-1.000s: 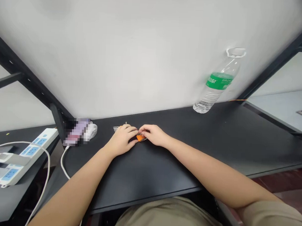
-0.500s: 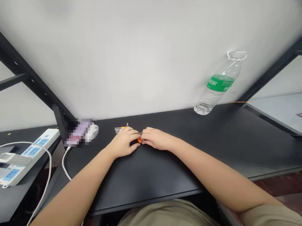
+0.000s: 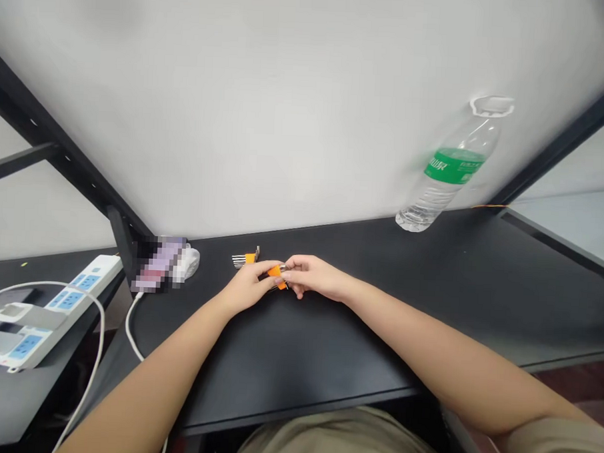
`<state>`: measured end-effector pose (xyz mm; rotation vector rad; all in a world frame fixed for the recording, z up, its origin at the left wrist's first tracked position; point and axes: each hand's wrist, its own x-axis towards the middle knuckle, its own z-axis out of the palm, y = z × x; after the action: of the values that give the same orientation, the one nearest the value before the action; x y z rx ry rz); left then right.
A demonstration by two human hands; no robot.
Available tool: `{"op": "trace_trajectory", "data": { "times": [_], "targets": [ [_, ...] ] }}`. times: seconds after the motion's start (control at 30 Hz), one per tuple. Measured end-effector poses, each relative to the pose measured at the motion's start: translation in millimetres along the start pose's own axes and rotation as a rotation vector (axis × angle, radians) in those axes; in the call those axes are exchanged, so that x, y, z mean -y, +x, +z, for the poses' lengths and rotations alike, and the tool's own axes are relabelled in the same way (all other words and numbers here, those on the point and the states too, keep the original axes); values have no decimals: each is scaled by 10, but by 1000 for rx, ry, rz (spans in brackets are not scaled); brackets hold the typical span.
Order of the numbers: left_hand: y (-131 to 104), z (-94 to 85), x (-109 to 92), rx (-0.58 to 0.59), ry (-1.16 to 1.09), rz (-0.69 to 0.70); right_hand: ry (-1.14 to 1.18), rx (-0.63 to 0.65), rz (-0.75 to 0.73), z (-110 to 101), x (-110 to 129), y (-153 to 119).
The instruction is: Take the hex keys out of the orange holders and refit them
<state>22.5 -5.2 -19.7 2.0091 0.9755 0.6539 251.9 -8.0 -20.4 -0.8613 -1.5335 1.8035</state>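
An orange piece with metal parts point(image 3: 276, 272) is between my two hands, a little above the black table point(image 3: 301, 347). My left hand point(image 3: 246, 287) has its fingers closed on the left side of this piece. From the right, my right hand point(image 3: 314, 278) pinches its metal end. Just behind my left hand, a second orange holder with a row of silver prongs point(image 3: 250, 258) lies on the table, its prongs pointing left. Fingers hide part of the held piece.
A water bottle with a green label point(image 3: 455, 166) stands by the wall. At the left are a blurred purple item point(image 3: 165, 260), a crumpled white item point(image 3: 187, 264), a white cable point(image 3: 130, 326) and a power strip point(image 3: 73, 300).
The orange piece is more visible and turned between my hands. My right fingers have shifted on its metal end. The camera view has moved slightly, and more of the second holder shows.
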Motion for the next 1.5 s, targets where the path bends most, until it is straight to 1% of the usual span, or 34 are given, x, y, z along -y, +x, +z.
{"op": "trace_trajectory", "data": {
  "times": [0.07,0.13,0.2,0.3,0.4,0.47,0.53,0.63,0.77,0.87,1.03,1.13,1.23,1.33,1.5],
  "targets": [
    [0,0,10,13,-20,-4,-163,14,-5,30,17,-7],
    [-17,5,16,6,12,16,-230,18,24,50,6,-4],
    [-46,15,4,-2,106,71,-200,2,66,50,-23,10],
    [-83,43,-59,-44,300,169,-44,-35,114,19,-54,27],
    [-84,74,-147,-124,488,174,62,-18,152,-11,-34,17],
    [-72,82,-192,-126,562,168,64,8,176,-16,1,0],
    [-65,76,-220,-105,559,172,48,29,199,-11,39,-15],
    [-69,58,-240,-81,477,182,42,72,225,-8,82,-23],
    [-80,45,-247,-63,395,204,109,147,236,-48,97,-28],
    [-87,41,-241,-58,349,196,133,195,247,-100,84,-36],
    [-95,28,-228,-61,327,167,62,143,227,-134,48,-33],
    [-92,27,-209,-57,313,154,49,104,206,-96,33,-21],
    [-88,34,-194,-84,329,141,27,48,195,-45,23,-10],
    [-90,47,-204,-96,395,150,-14,55,227,-17,11,1],
    [-91,56,-211,-85,428,148,-46,32,215,-16,-9,23]
  ]
}}
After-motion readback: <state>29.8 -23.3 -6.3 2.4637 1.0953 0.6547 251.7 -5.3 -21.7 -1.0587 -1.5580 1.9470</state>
